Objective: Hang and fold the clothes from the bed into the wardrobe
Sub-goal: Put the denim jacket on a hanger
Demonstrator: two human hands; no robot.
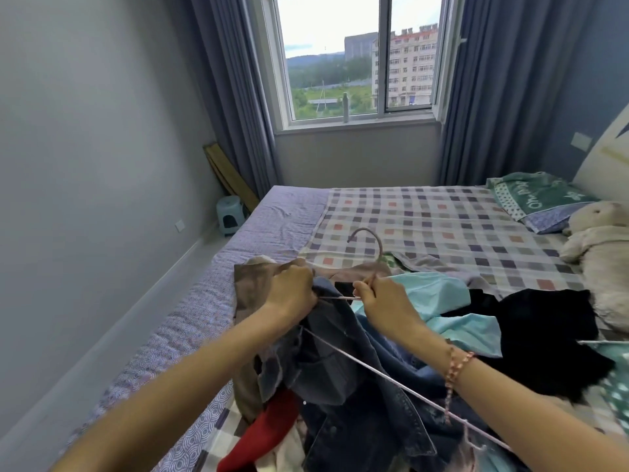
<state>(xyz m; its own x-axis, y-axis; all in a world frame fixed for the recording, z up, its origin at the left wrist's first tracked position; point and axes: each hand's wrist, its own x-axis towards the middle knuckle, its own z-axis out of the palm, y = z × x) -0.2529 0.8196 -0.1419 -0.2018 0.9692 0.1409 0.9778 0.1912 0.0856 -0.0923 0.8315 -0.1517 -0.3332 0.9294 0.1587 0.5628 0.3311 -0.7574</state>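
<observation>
At the near edge of the bed (272, 212) lies a heap of clothes: a red garment (265, 430) at the very front, and a denim jacket (343, 383) piled on top of it. A thin pink rod (374, 371) slants across the jacket and passes under the right forearm, which wears a beaded bracelet (454, 367) at the wrist. To the right of the jacket, a black garment (544, 335) and a light turquoise garment (439, 287) are spread toward the bed's right side. Both hands work just beyond the denim, close together above the heap. The left hand (292, 289) is clenched around a bunched fold of a tan garment (253, 284), whose cloth hangs down toward the bed's left edge. The right hand (377, 298) pinches the thin frame of a pink hanger (378, 247), and a slim bar of that frame runs between the two hands. The hanger's hook rises just behind the hands, and the tan garment's top edge lies along the hanger's shoulders. Farther on, a checked sheet (442, 216) covers most of the mattress. A plush toy (599, 253) and a green pillow (537, 195) sit at the far right corner. Off the far left corner a small stool (229, 212) stands on the floor, with the window (357, 63) and grey curtains (231, 80) behind.
</observation>
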